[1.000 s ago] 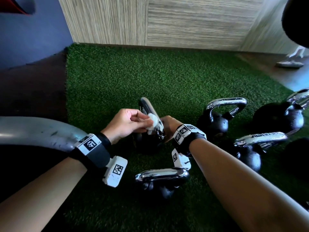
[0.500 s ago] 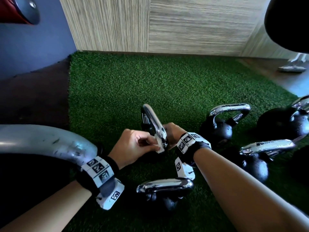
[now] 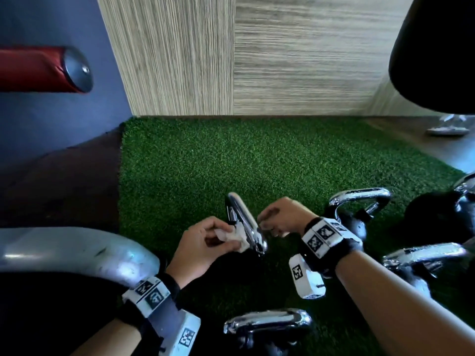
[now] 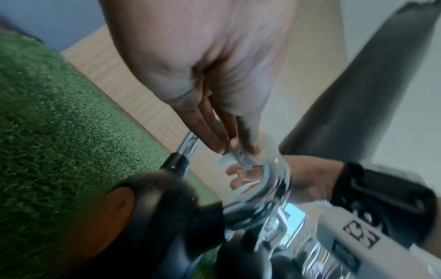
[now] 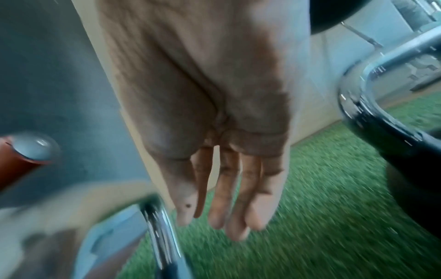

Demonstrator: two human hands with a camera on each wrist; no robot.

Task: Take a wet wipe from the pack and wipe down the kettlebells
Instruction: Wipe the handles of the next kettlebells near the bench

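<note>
Two hands work one kettlebell handle [image 3: 246, 224]: left hand [image 3: 203, 246] pinches the wipe [image 3: 240, 237] against it, right hand [image 3: 281, 218] hovers open-fingered beside.

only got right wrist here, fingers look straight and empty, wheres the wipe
Observer: In the left hand, which pinches the wipe against the left side of the upright chrome handle.
Operator: which side of that handle is the right hand on
Observer: The right hand is on the opposite side, facing the left hand. I cannot tell whether it touches the chrome.
Operator: anything nearer the person
Observer: Another kettlebell sits on the turf between the forearms.
</note>
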